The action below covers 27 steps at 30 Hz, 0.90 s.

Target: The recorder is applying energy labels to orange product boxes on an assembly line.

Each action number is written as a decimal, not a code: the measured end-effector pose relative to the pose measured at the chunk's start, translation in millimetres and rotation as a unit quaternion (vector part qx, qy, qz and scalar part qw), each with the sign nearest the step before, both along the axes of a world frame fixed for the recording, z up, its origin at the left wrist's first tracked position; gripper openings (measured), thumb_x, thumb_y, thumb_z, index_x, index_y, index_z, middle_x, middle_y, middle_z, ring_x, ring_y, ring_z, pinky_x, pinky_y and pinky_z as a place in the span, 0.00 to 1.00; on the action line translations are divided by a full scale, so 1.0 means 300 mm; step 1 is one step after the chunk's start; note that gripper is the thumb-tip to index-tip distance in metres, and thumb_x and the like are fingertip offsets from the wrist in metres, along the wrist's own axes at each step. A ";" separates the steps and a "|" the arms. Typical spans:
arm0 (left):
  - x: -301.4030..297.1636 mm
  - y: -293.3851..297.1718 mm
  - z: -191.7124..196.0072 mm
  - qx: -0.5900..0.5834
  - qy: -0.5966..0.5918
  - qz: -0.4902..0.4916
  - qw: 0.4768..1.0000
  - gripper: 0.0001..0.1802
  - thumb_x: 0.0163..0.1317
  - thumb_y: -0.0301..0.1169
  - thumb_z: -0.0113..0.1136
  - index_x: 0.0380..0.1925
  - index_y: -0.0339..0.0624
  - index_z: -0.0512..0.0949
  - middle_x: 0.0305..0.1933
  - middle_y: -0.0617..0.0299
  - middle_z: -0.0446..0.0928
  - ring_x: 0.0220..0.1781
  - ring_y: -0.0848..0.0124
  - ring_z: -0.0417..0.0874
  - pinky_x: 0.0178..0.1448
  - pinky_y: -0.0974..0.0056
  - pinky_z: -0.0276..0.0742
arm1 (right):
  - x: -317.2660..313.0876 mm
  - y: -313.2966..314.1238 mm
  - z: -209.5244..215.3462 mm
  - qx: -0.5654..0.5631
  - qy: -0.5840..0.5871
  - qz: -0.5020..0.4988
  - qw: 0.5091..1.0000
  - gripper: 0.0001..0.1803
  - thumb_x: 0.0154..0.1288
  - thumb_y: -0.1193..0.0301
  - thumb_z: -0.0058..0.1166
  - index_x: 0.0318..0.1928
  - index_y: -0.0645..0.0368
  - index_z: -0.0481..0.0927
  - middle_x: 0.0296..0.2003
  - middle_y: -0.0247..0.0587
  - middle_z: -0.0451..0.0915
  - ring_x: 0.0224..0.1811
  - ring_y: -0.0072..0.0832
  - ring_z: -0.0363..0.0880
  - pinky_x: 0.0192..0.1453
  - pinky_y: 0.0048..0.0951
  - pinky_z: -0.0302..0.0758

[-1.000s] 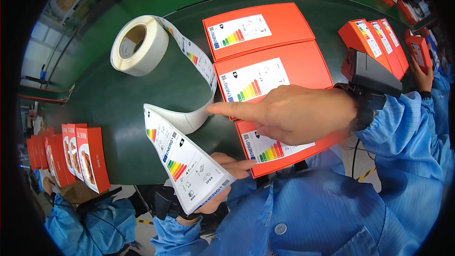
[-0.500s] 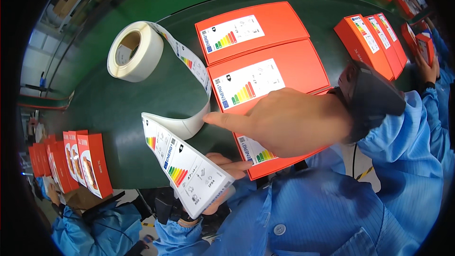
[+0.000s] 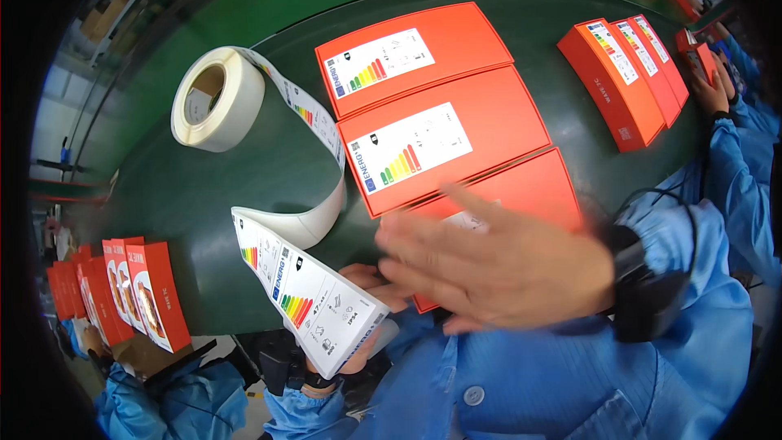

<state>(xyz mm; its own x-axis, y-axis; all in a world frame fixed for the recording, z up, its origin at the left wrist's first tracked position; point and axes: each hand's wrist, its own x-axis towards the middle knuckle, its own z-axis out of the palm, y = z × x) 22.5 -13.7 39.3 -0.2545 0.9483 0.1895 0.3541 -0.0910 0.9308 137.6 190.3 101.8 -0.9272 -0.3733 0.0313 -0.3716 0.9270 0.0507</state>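
My left hand (image 3: 368, 281) grips the free end of a strip of energy labels (image 3: 330, 305), its fingers partly behind the strip. From there the strip curls back across the table to a label roll (image 3: 243, 106) standing at the far left. My right hand (image 3: 509, 265), slightly blurred, lies flat with its fingers stretched over the nearest red box (image 3: 533, 187). It hides most of that box's white label (image 3: 468, 222). Beyond are two more red boxes, a middle one (image 3: 505, 118) and a far one (image 3: 460, 37), each with a label on its top.
The dark green table (image 3: 204, 187) runs left to right. Labelled red boxes (image 3: 607, 85) stand together at the right, near a co-worker's hand (image 3: 713, 94). Several red boxes (image 3: 155, 293) stand at the left edge, beside another person's blue sleeve (image 3: 175, 399).
My right hand has moved nearer me, from pointing across the nearest box to lying spread over its label. More of that box's top shows. My left hand still holds the strip.
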 end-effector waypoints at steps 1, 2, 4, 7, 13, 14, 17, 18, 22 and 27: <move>-0.007 -0.004 -0.004 -0.004 0.016 -0.001 1.000 0.16 0.54 0.30 0.43 0.41 0.42 0.75 0.50 0.62 0.75 0.47 0.64 0.71 0.56 0.54 0.62 | 0.020 -0.004 -0.057 -0.098 -0.038 0.016 0.994 0.37 0.52 0.56 0.52 0.60 0.61 0.60 0.54 0.48 0.66 0.60 0.34 0.61 0.58 0.47 0.58; -0.012 0.000 -0.003 -0.008 0.033 -0.005 0.999 0.16 0.55 0.30 0.43 0.41 0.42 0.75 0.50 0.62 0.75 0.46 0.63 0.71 0.56 0.54 0.62 | 0.034 0.004 -0.074 -0.194 -0.074 0.029 0.978 0.40 0.53 0.52 0.53 0.60 0.62 0.59 0.60 0.48 0.60 0.66 0.34 0.52 0.65 0.51 0.48; 0.004 0.016 0.011 -0.024 0.001 0.020 1.000 0.17 0.58 0.38 0.43 0.36 0.40 0.76 0.45 0.58 0.77 0.45 0.62 0.72 0.57 0.54 0.60 | 0.070 0.034 -0.073 -0.189 -0.112 -0.026 0.975 0.41 0.53 0.50 0.53 0.61 0.63 0.58 0.62 0.47 0.55 0.68 0.34 0.46 0.65 0.52 0.47; 0.005 0.020 0.027 -0.051 -0.061 0.056 0.995 0.23 0.60 0.46 0.44 0.30 0.36 0.77 0.40 0.52 0.79 0.43 0.61 0.73 0.56 0.55 0.60 | 0.111 0.101 -0.058 -0.159 -0.126 -0.097 0.974 0.44 0.53 0.46 0.51 0.62 0.63 0.56 0.64 0.48 0.52 0.69 0.37 0.44 0.65 0.56 0.44; -0.040 -0.104 0.079 -0.059 -0.342 0.174 0.922 0.18 0.58 0.36 0.54 0.34 0.25 0.74 0.36 0.43 0.77 0.30 0.62 0.80 0.35 0.61 0.77 | 0.130 0.214 -0.010 -0.075 -0.137 -0.117 0.981 0.51 0.50 0.39 0.47 0.63 0.64 0.51 0.65 0.55 0.47 0.68 0.49 0.42 0.65 0.57 0.37; -0.072 -0.149 0.097 -0.094 -0.375 0.174 0.905 0.17 0.57 0.33 0.55 0.35 0.25 0.73 0.34 0.44 0.77 0.29 0.60 0.81 0.32 0.61 0.78 | 0.117 0.225 0.011 -0.049 -0.100 -0.114 0.987 0.50 0.52 0.40 0.46 0.64 0.63 0.50 0.65 0.55 0.46 0.68 0.50 0.41 0.66 0.56 0.38; -0.180 -0.282 0.193 -0.180 -0.416 0.192 0.871 0.15 0.56 0.28 0.57 0.39 0.27 0.71 0.32 0.46 0.77 0.29 0.55 0.82 0.27 0.58 0.79 | 0.054 0.219 0.140 -0.063 -0.016 -0.085 0.994 0.44 0.55 0.44 0.47 0.63 0.63 0.54 0.64 0.57 0.50 0.67 0.53 0.44 0.66 0.51 0.45; -0.198 -0.333 0.250 -0.209 -0.392 0.196 0.874 0.15 0.56 0.28 0.56 0.40 0.27 0.71 0.33 0.47 0.77 0.30 0.56 0.82 0.27 0.59 0.80 | 0.009 0.199 0.168 -0.075 0.034 -0.021 0.996 0.43 0.55 0.46 0.48 0.62 0.64 0.55 0.63 0.57 0.52 0.67 0.53 0.46 0.66 0.50 0.46; -0.131 -0.348 0.505 -0.291 -0.292 0.208 0.887 0.14 0.57 0.27 0.55 0.41 0.28 0.71 0.34 0.49 0.77 0.32 0.62 0.82 0.31 0.64 0.81 | -0.305 0.022 0.206 -0.211 0.163 0.308 0.913 0.40 0.52 0.55 0.54 0.60 0.67 0.59 0.60 0.56 0.59 0.63 0.53 0.54 0.63 0.50 0.53; -0.091 -0.328 0.551 -0.317 -0.196 0.191 0.908 0.12 0.57 0.26 0.56 0.39 0.29 0.73 0.32 0.55 0.78 0.32 0.71 0.80 0.36 0.70 0.78 | -0.505 -0.391 0.171 -0.434 0.088 0.402 0.801 0.22 0.46 0.65 0.54 0.45 0.58 0.74 0.32 0.45 0.78 0.39 0.38 0.76 0.38 0.38 0.72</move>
<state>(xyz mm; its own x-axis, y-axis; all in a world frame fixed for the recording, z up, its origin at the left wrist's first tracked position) -4.8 -112.1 204.5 -0.5175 0.6641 -0.5397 -0.1233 0.5662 0.8150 -13.8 73.1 153.0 -0.3502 -0.6146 0.7068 -0.9243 0.1044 -0.3672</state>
